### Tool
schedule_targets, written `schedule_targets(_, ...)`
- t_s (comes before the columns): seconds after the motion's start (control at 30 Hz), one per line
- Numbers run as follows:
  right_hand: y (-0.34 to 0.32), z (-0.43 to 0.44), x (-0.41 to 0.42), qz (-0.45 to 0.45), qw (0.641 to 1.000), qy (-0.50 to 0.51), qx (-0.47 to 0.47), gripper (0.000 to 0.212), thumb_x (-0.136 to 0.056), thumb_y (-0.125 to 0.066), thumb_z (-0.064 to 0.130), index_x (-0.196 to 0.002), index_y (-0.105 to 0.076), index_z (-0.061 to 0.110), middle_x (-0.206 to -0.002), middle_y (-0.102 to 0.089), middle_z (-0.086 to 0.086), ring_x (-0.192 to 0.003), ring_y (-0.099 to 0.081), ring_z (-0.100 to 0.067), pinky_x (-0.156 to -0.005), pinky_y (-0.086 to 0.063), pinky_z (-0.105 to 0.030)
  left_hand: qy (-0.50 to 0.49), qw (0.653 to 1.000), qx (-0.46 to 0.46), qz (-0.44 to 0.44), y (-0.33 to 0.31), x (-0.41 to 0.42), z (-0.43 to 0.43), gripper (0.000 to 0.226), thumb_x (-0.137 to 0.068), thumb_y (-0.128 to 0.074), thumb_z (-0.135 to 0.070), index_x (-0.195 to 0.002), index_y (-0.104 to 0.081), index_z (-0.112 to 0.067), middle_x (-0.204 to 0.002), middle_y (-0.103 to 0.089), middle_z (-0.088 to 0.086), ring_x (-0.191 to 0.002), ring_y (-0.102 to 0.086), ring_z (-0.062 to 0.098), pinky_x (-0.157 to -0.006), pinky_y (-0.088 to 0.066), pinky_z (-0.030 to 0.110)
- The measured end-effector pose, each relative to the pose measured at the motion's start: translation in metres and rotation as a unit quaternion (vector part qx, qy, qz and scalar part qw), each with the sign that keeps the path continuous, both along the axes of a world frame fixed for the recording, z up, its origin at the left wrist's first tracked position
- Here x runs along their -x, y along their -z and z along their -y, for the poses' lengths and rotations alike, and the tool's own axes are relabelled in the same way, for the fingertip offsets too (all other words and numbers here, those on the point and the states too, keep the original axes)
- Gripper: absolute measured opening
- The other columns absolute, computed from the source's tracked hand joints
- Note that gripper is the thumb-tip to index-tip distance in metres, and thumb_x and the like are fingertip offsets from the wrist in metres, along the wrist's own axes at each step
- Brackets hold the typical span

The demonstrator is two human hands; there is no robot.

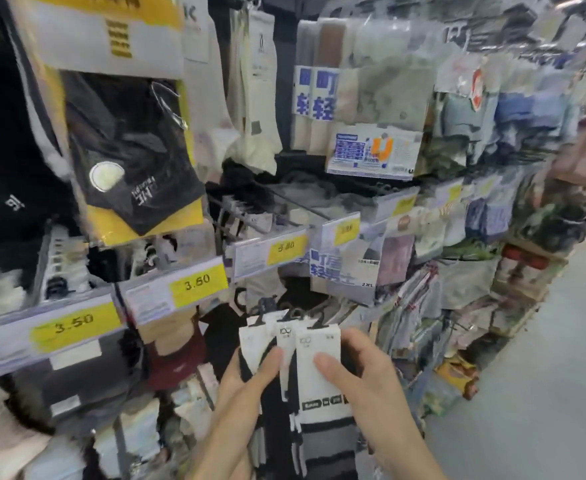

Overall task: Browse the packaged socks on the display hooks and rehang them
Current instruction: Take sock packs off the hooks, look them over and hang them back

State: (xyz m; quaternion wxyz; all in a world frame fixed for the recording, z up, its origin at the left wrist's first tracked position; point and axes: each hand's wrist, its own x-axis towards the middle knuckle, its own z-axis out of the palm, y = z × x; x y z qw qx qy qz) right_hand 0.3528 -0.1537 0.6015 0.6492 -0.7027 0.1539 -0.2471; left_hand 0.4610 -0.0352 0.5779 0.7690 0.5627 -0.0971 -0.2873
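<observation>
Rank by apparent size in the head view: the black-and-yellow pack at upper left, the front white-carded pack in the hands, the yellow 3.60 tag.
1. Black-and-yellow pack, though it may simply hang nearer the camera.
2. White-carded pack, partly covered.
3. 3.60 tag.

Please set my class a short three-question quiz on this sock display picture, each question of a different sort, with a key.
1. True or false: the left hand and the right hand both hold the white-carded striped sock packs.
2. The yellow paper price label nearest the left edge reads: A 3.50; B 5.20; C 9.90.
3. Fill in: the plastic hanger hooks on the held packs are ___ in colour.
Key: 1 true; 2 A; 3 black.
</observation>
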Motion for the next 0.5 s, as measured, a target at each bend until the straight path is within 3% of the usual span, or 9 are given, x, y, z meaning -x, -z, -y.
schedule_targets(0.1, 0.014, 0.025, -0.012, 0.000, 1.000, -0.003, -0.014, 0.020, -0.088, -0.068, 0.032, -0.109, -0.069, 0.035, -0.109, -0.074, 0.006, -0.100, -0.070, -0.012, -0.079, -0.055, -0.024, 0.016, 0.999, 0.004, -0.028, 0.007, -0.008, 0.020, 0.046, -0.062, -0.076, -0.035, -0.107, -0.068, -0.027, -0.088, -0.079, -0.010, -0.077, -0.076, 0.006, -0.052, -0.055, 0.015)
schedule_targets(0.2, 0.024, 0.047, -0.027, -0.004, 0.999, -0.033, -0.007, 0.024, -0.089, -0.068, 0.032, -0.112, -0.067, 0.037, -0.113, -0.072, 0.009, -0.104, -0.068, -0.009, -0.083, -0.054, -0.021, -0.005, 1.000, -0.014, -0.026, 0.015, -0.019, 0.038, 0.059, -0.050, -0.080, -0.041, -0.107, -0.068, -0.028, -0.092, -0.079, -0.011, -0.081, -0.075, 0.006, -0.059, -0.058, 0.022)
schedule_targets(0.3, 0.030, 0.068, -0.049, -0.012, 0.997, -0.070, 0.006, 0.021, -0.089, -0.068, 0.029, -0.108, -0.065, 0.039, -0.107, -0.071, 0.010, -0.099, -0.067, -0.007, -0.077, -0.052, -0.017, -0.044, 0.998, -0.028, -0.046, 0.014, -0.028, 0.056, 0.069, -0.045, -0.082, -0.044, -0.111, -0.067, -0.028, -0.098, -0.079, -0.007, -0.087, -0.076, 0.010, -0.071, -0.057, 0.029)
schedule_targets(0.4, 0.037, 0.087, -0.070, -0.014, 0.995, -0.100, -0.012, 0.018, -0.088, -0.067, 0.031, -0.105, -0.064, 0.036, -0.105, -0.072, 0.005, -0.097, -0.069, -0.013, -0.074, -0.052, -0.021, -0.112, 0.989, -0.059, -0.072, 0.013, -0.036, 0.067, 0.046, -0.056, -0.078, -0.045, -0.095, -0.059, -0.030, -0.071, -0.073, -0.026, -0.059, -0.069, -0.005, -0.049, -0.052, 0.012)
schedule_targets(0.43, 0.038, 0.093, -0.077, -0.012, 0.994, -0.110, -0.027, 0.018, -0.087, -0.067, 0.035, -0.105, -0.063, 0.036, -0.105, -0.072, 0.004, -0.098, -0.069, -0.014, -0.076, -0.053, -0.024, -0.136, 0.986, -0.069, -0.072, 0.013, -0.042, 0.068, 0.045, -0.060, -0.076, -0.047, -0.094, -0.054, -0.030, -0.065, -0.068, -0.030, -0.054, -0.064, -0.007, -0.050, -0.050, 0.011)
schedule_targets(0.5, 0.040, 0.105, -0.090, -0.004, 0.993, -0.103, -0.063, 0.024, -0.082, -0.067, 0.041, -0.104, -0.063, 0.035, -0.107, -0.071, 0.001, -0.101, -0.067, -0.019, -0.082, -0.052, -0.035, -0.176, 0.978, -0.089, -0.065, 0.014, -0.053, 0.071, 0.070, -0.056, -0.078, -0.057, -0.113, -0.048, -0.029, -0.093, -0.064, -0.027, -0.079, -0.062, -0.002, -0.079, -0.049, 0.020)
